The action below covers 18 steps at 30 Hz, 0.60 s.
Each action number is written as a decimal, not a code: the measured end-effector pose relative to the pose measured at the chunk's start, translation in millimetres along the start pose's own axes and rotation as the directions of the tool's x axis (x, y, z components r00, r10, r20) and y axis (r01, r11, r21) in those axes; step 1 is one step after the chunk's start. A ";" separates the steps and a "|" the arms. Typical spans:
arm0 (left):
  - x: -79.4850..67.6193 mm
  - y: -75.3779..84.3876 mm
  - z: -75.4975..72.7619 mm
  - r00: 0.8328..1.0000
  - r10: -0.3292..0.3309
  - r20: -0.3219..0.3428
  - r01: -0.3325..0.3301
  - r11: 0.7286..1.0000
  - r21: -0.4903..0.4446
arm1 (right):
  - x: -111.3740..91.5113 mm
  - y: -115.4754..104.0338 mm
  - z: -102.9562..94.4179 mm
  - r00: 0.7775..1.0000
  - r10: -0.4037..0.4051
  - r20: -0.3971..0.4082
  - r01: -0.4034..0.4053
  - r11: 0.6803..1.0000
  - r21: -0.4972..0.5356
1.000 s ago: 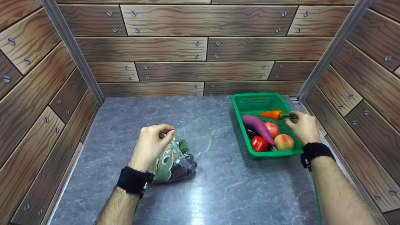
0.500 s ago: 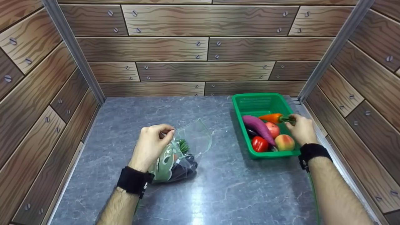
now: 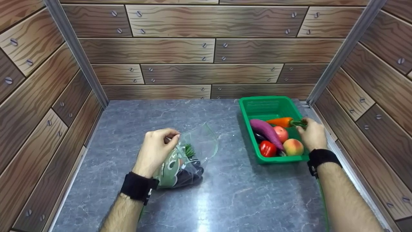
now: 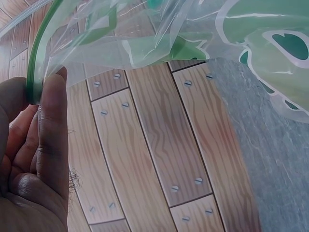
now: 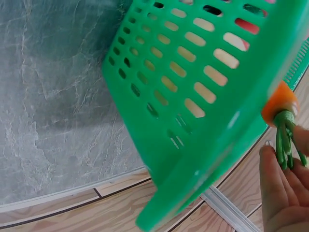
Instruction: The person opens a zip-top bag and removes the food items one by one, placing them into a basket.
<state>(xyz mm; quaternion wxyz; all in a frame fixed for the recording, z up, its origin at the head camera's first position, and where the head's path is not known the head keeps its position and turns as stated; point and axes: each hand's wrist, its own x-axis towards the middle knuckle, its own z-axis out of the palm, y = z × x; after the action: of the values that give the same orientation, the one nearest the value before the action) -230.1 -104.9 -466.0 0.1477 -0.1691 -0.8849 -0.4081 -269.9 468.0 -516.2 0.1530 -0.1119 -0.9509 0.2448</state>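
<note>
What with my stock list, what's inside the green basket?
The basket holds a purple eggplant, red pepper, pinkish fruit and peach. The right hand pinches a carrot over or in it. A dark item beside the eggplant is partly covered; anything beneath them is hidden.

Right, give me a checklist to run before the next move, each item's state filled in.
1. Left hand on the bag: ok, pinching its rim.
2. Bag mouth: ok, open.
3. Right hand on the carrot: ok, at its green stalks.
4. Carrot free of the basket and its contents: cannot tell, contact unclear.
5. Room left in bag: cannot tell, contents partly hidden by the print.
6. Basket steady: ok, upright on the table.
</note>
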 end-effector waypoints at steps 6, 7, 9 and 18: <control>-0.3 -1.7 0.1 1.000 0.004 -0.003 -0.004 1.000 -0.003 | -2.6 1.7 3.3 0.996 0.038 -0.085 -0.038 0.999 -0.003; -0.4 -1.7 0.0 1.000 0.003 -0.002 -0.003 1.000 -0.002 | -2.9 1.2 3.5 0.995 0.041 -0.096 -0.041 0.999 0.001; -0.3 -1.6 -0.1 1.000 0.002 -0.003 -0.002 1.000 0.001 | -3.0 -0.1 4.3 0.992 0.045 -0.119 -0.044 0.999 0.014; -0.6 -2.1 -0.6 1.000 -0.020 0.012 0.020 1.000 0.003 | -0.2 -4.8 7.4 0.961 0.031 -0.275 -0.016 0.998 0.059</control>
<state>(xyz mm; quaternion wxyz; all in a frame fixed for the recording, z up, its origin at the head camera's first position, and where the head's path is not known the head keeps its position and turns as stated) -230.4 -106.7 -467.3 0.1384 -0.1624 -0.8881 -0.4072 -273.0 460.6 -520.0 0.2840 -0.1519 -0.9116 0.2552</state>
